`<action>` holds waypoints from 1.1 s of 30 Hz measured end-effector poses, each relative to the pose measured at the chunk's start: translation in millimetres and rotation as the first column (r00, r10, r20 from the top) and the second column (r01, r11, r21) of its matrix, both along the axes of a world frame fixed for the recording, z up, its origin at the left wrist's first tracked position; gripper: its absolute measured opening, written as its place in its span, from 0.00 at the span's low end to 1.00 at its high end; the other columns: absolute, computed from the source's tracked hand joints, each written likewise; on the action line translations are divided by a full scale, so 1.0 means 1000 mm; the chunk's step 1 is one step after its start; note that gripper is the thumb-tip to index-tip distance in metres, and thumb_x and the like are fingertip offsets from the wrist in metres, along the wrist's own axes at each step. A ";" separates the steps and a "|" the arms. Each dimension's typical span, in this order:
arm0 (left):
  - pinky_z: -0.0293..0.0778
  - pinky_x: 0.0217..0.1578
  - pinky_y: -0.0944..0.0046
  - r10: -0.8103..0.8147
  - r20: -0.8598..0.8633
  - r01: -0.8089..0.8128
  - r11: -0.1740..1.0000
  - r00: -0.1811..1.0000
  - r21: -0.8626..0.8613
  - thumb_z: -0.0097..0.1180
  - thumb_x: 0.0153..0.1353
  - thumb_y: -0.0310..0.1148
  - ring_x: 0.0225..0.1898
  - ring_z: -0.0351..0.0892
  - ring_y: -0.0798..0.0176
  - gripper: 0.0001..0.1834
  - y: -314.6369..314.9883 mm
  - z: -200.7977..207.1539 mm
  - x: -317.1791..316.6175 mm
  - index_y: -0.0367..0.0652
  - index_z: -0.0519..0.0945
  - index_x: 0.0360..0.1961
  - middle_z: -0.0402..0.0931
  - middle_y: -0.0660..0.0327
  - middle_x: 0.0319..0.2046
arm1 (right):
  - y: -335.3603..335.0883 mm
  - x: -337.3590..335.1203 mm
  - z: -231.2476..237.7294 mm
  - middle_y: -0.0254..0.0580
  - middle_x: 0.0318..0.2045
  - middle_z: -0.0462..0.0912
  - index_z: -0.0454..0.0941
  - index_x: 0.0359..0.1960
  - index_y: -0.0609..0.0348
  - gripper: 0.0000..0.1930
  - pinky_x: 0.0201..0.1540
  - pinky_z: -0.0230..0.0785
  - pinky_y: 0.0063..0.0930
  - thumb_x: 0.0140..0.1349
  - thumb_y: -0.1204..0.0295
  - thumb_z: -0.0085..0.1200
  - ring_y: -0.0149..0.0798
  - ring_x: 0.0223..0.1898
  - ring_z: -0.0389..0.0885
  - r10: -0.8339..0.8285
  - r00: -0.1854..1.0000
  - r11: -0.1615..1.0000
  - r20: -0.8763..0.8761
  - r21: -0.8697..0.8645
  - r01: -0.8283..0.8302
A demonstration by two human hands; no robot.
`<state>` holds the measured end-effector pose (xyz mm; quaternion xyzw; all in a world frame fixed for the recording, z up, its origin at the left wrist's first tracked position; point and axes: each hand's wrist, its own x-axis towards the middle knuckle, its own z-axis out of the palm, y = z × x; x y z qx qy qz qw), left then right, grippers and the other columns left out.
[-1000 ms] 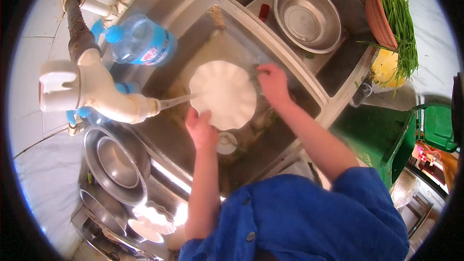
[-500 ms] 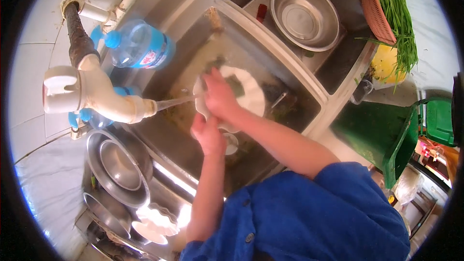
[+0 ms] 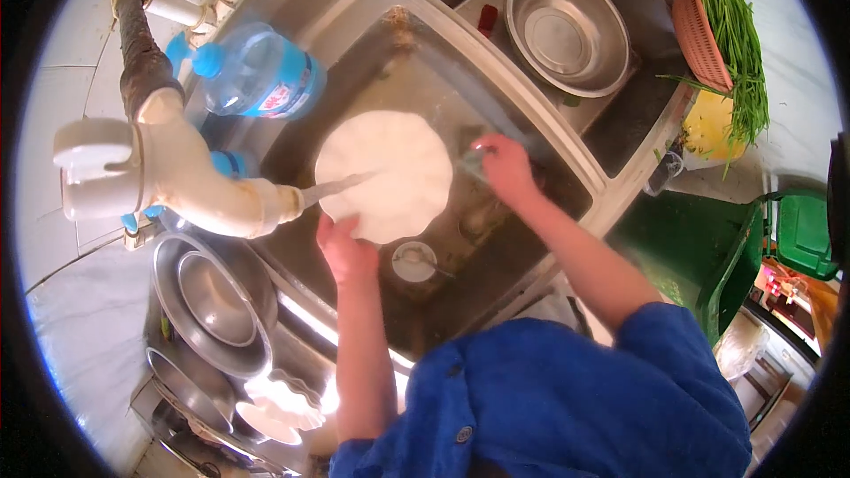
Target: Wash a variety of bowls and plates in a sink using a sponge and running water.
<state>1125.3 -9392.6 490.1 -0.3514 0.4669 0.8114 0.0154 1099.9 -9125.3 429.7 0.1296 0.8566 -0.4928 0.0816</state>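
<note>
A white plate with a scalloped edge (image 3: 390, 186) is tilted over the sink, under a stream of water from the tap (image 3: 199, 177). My left hand (image 3: 347, 250) grips its lower left rim. To the right of the plate, apart from it, my right hand (image 3: 505, 166) is closed, with a small greyish-green thing at the fingertips, too blurred to name. A small white round dish (image 3: 414, 262) sits in murky water in the sink (image 3: 390, 319), below the plate.
Blue-labelled bottle (image 3: 266, 75) stands behind the tap. Metal basins (image 3: 212, 301) and white scalloped dishes (image 3: 283, 403) are at left. Across the divider, the second sink holds a metal basin (image 3: 567, 31). A pink basket (image 3: 699, 35) of green stalks and a green bin (image 3: 682, 248) are at right.
The plate has turned and now faces up under the water, held by my left hand alone. My right hand has come off the plate and moved right.
</note>
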 end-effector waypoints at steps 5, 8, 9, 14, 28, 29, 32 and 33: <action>0.75 0.55 0.50 -0.142 -0.035 0.146 0.974 0.989 0.176 0.48 0.54 0.19 0.55 0.76 0.47 0.27 0.006 -0.006 -0.015 0.30 0.68 0.59 0.73 0.47 0.54 | -0.012 -0.015 0.045 0.39 0.45 0.82 0.80 0.47 0.69 0.18 0.45 0.73 0.33 0.63 0.65 0.60 0.35 0.40 0.80 -0.279 0.928 0.678 0.248 -0.634 0.373; 0.77 0.51 0.54 -0.302 -0.011 0.300 0.952 0.953 -0.064 0.52 0.61 0.25 0.51 0.78 0.52 0.21 0.011 -0.036 -0.030 0.30 0.72 0.55 0.77 0.51 0.47 | -0.021 -0.012 0.079 0.41 0.40 0.85 0.79 0.47 0.69 0.16 0.46 0.74 0.30 0.60 0.72 0.61 0.33 0.41 0.81 -0.245 0.945 0.720 0.214 -0.613 0.326; 0.77 0.48 0.58 -0.411 0.015 0.397 0.868 0.911 -0.300 0.53 0.64 0.29 0.50 0.79 0.55 0.18 0.014 -0.039 -0.037 0.30 0.74 0.53 0.79 0.54 0.42 | -0.022 -0.012 0.084 0.41 0.40 0.85 0.79 0.47 0.69 0.16 0.46 0.74 0.30 0.60 0.72 0.61 0.33 0.41 0.81 -0.244 0.946 0.719 0.212 -0.615 0.324; 0.69 0.57 0.45 -0.283 0.159 0.226 0.226 0.946 -0.947 0.56 0.63 0.30 0.56 0.74 0.39 0.24 0.085 -0.025 -0.011 0.31 0.72 0.59 0.72 0.37 0.56 | -0.026 -0.009 0.106 0.46 0.37 0.85 0.78 0.47 0.68 0.15 0.45 0.72 0.29 0.62 0.72 0.58 0.30 0.38 0.80 -0.292 0.947 0.923 -0.135 -0.299 0.242; 0.74 0.54 0.49 -0.809 0.164 0.231 -0.036 0.565 -0.972 0.55 0.48 0.16 0.57 0.72 0.37 0.32 0.079 0.015 0.043 0.37 0.71 0.60 0.70 0.43 0.56 | -0.054 -0.007 0.110 0.50 0.32 0.83 0.80 0.43 0.69 0.16 0.41 0.72 0.31 0.60 0.67 0.60 0.38 0.35 0.82 -0.178 0.977 0.957 0.117 -0.212 0.199; 0.76 0.51 0.51 -0.812 0.153 0.299 0.027 0.563 -0.954 0.55 0.49 0.16 0.54 0.76 0.39 0.32 0.075 0.016 0.039 0.36 0.70 0.59 0.72 0.44 0.54 | -0.059 -0.010 0.115 0.43 0.28 0.82 0.79 0.44 0.69 0.17 0.39 0.71 0.27 0.60 0.66 0.60 0.30 0.32 0.78 -0.165 0.977 0.962 0.133 -0.195 0.189; 0.78 0.43 0.54 -0.716 0.134 0.454 0.276 0.686 -0.847 0.56 0.54 0.17 0.44 0.82 0.53 0.20 0.068 0.027 0.027 0.34 0.75 0.51 0.80 0.52 0.45 | -0.069 -0.014 0.121 0.51 0.35 0.83 0.78 0.46 0.68 0.19 0.44 0.73 0.36 0.61 0.64 0.59 0.46 0.39 0.82 -0.037 0.998 0.996 0.048 -0.081 0.041; 0.78 0.41 0.55 -0.659 0.181 0.565 0.432 0.730 -0.703 0.56 0.56 0.18 0.42 0.82 0.57 0.17 0.064 0.029 0.020 0.33 0.77 0.48 0.81 0.55 0.42 | -0.071 -0.012 0.123 0.55 0.37 0.83 0.78 0.47 0.67 0.19 0.47 0.73 0.39 0.61 0.63 0.58 0.51 0.42 0.82 0.020 0.995 0.999 -0.099 0.040 -0.016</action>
